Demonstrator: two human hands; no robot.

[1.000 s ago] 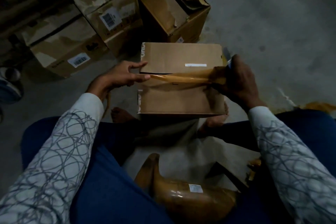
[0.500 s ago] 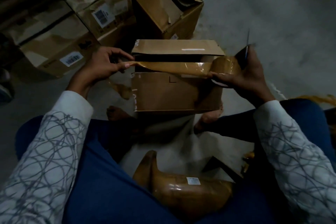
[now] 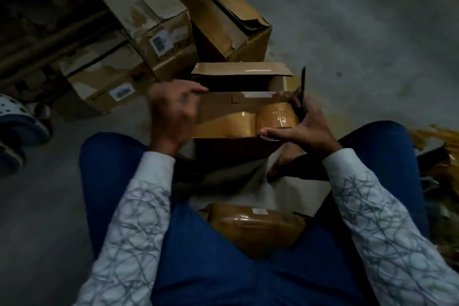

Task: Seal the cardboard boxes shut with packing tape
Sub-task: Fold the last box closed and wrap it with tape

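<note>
A small cardboard box (image 3: 231, 107) stands on the floor between my legs, with a dark gap between its two top flaps. Brown packing tape (image 3: 223, 123) runs across the near flap from the tape roll (image 3: 277, 114) at the box's right end. My right hand (image 3: 305, 131) grips the roll and also holds a thin dark blade (image 3: 303, 82) that points upward. My left hand (image 3: 171, 112) is blurred by motion at the box's left end, its fingers over the near flap's corner. It hides the tape's left end.
A brown tape-wrapped parcel (image 3: 255, 228) lies in my lap. Worn cardboard boxes (image 3: 154, 20) (image 3: 99, 77) (image 3: 228, 20) stand behind and to the left of the small box. Shoes (image 3: 15, 119) sit at far left, crumpled tape scraps (image 3: 437, 136) at far right. Bare concrete lies beyond.
The stretched tape and the roll have come down from above the flap gap onto the near flap. The left hand moved right to the box's corner. The far flap has lifted, so the gap is wider.
</note>
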